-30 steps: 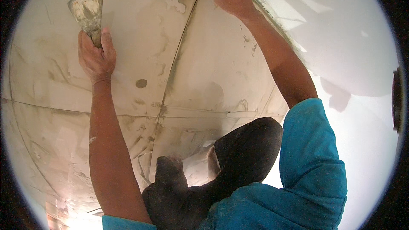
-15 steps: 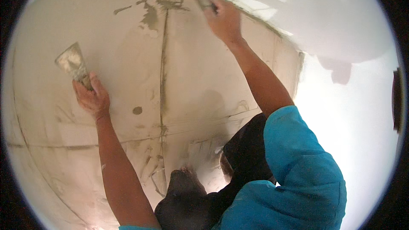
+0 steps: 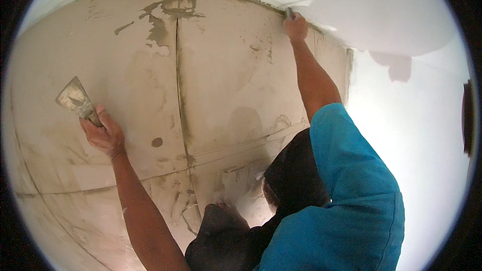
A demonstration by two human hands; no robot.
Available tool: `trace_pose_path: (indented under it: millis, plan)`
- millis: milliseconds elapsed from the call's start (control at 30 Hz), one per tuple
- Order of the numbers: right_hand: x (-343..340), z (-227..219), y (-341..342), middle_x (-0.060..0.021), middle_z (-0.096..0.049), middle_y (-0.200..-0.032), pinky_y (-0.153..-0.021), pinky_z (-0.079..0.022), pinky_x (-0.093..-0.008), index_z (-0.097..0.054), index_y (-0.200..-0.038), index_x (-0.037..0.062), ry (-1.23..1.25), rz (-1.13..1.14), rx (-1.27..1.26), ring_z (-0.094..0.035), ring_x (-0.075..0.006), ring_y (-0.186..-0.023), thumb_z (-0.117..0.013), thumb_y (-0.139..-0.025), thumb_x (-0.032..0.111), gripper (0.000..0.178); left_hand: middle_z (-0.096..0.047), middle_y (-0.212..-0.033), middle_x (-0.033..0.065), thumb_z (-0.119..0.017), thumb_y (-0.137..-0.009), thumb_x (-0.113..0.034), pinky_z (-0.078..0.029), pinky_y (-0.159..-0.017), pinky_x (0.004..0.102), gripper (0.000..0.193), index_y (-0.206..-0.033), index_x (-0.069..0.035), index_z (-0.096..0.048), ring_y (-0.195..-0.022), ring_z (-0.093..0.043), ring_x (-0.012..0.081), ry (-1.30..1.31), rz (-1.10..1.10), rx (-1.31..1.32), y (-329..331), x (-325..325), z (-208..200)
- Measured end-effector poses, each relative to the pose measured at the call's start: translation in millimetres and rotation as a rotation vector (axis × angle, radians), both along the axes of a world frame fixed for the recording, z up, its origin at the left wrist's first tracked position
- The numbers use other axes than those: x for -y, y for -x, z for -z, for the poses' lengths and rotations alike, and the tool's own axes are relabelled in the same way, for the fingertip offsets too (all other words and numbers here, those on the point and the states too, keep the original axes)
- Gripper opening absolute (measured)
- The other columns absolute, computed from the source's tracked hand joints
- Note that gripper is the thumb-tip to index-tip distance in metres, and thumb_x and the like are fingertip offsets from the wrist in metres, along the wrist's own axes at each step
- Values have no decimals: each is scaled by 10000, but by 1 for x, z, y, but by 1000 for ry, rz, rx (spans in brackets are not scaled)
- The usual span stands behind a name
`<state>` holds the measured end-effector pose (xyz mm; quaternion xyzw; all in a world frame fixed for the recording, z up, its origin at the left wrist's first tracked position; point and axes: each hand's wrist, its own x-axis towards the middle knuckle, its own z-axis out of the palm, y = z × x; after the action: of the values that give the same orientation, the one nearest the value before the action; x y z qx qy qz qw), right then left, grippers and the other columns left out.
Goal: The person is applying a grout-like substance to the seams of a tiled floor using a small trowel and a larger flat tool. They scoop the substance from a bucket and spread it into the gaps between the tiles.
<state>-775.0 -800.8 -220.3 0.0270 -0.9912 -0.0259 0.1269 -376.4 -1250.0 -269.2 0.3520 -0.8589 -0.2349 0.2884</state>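
My left hand [image 3: 105,134] is closed round the handle of a putty knife [image 3: 74,97], held over large beige tiles [image 3: 125,65]. The knife's wide metal blade is smeared with grey paste and points up and away to the left. At the far right, my right hand [image 3: 297,28] grips a small grey hand tool [image 3: 289,13] at the edge where the tiles meet the white wall [image 3: 401,140]. My fingers hide most of that tool, so its exact kind is unclear. Wet-looking grey paste [image 3: 159,29] is smeared on the far tiles, around the top of a dark joint [image 3: 178,80].
A second joint [image 3: 75,191] crosses the tiles from the left. One dark round spot [image 3: 157,142] lies near the middle. My bent legs in dark trousers [image 3: 296,175] take up the lower middle. A dark brown object [image 3: 468,118] shows at the right rim.
My right hand has slid rightward along the edge by the wall with its tool. My left hand, still holding the putty knife, appears slightly lower and farther left; the whole view has shifted somewhat.
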Motion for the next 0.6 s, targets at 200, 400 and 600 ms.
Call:
trace_pose_path:
  millis: [200, 400, 600]
  plan:
    - [110, 3, -37, -206, -666, -866, -769, -484, -466, -665, -1013, 60, 208, -133, 26, -633, -379, -829, -557, -818, 228, 280, -582, -1021, 247, -559, -911, -290, -452, -785, 468, 378, -1033, 68, -569, -918, -562, 432, -89, -27, -9, 5, -7, -11]
    - [198, -9, -71, -208, -660, -835, -758, -483, -476, -659, -999, 29, 352, -264, 27, -630, -388, -810, -573, -777, 160, 271, -578, -1038, 257, -561, -907, -285, -448, -793, 474, 394, -1057, 79, -554, -922, -558, 442, -174, -58, -9, 8, -13, -14]
    - [241, -5, -80, -217, -654, -810, -750, -482, -480, -651, -974, -5, 352, -315, 68, -629, -375, -803, -575, -778, 159, 267, -575, -1027, 261, -565, -907, -279, -452, -778, 474, 393, -1034, 92, -540, -908, -566, 435, -172, -40, -12, 6, -12, -13]
